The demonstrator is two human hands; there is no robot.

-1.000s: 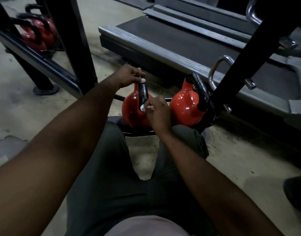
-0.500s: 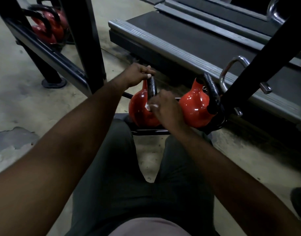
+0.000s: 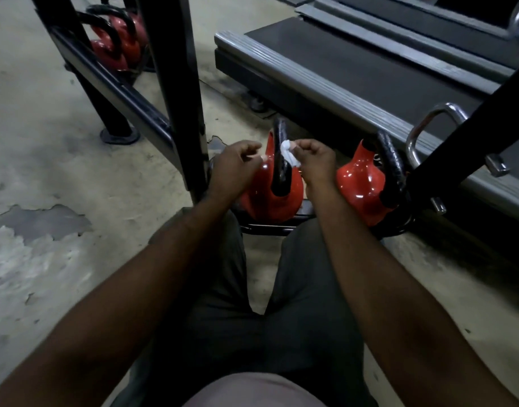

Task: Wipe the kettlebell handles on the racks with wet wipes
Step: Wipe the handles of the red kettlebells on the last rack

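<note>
A red kettlebell (image 3: 270, 195) with a black handle (image 3: 279, 142) stands on the low black rack (image 3: 267, 229) in front of my knees. My right hand (image 3: 315, 161) pinches a bunched white wet wipe (image 3: 289, 154) against the right side of that handle, about halfway up. My left hand (image 3: 233, 167) is beside the bell's left shoulder with its fingers curled. It holds nothing, and one fingertip is close to the red body. A second red kettlebell (image 3: 362, 180) with its own black handle (image 3: 392, 163) stands to the right on the same rack.
A black rack upright (image 3: 176, 83) and a slanted rail (image 3: 117, 92) rise at the left, with more red kettlebells (image 3: 117, 39) behind them. A treadmill deck (image 3: 355, 71) lies beyond the rack. A chrome handle (image 3: 428, 124) and a black diagonal post (image 3: 472, 127) stand at the right.
My left hand has let go of the handle's top and dropped beside the bell. My right hand has moved the wipe up the handle. The view has tilted down and closer.
</note>
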